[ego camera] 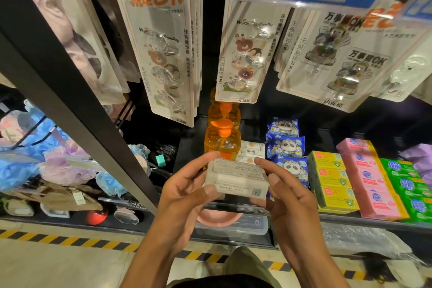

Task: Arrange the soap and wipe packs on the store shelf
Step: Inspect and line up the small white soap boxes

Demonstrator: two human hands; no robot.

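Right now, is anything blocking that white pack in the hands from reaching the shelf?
Nothing visible does. The left hand and right hand hold the white pack in front of the gap between the orange pump bottle and blue panda packs, where a similar pack lies. The gap's front is hidden.

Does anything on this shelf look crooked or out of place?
Slightly: the blue panda packs lie crooked and overlapping; the soap boxes beside them sit in straight rows. The left hand and right hand hold a white pack.

The hook card (346,63) reads "万事皆OK", the green soap packs (408,188) "超能", the bear card (243,54) "Family".
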